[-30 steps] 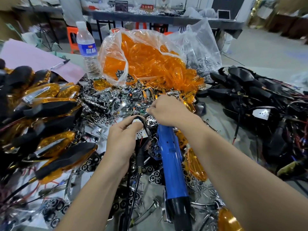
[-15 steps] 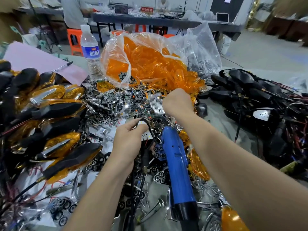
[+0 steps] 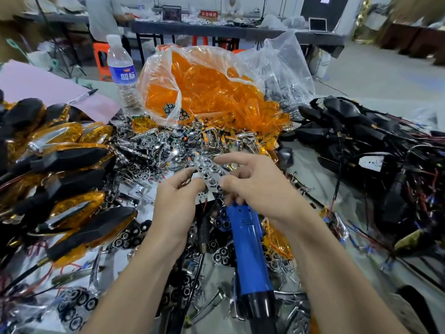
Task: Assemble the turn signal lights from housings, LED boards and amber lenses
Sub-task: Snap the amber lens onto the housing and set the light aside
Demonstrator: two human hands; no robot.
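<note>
Reflector strip (image 3: pixel 210 170) between curled left grip (image 3: pixel 177 206), right grip (image 3: pixel 257 189).

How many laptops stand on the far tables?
2: one laptop left of the red sign, another at the table's right end. Others may be hidden.

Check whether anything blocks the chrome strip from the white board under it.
Nothing visible does. The right hand pinches the chrome strip just above the white board gripped by the left hand.
</note>
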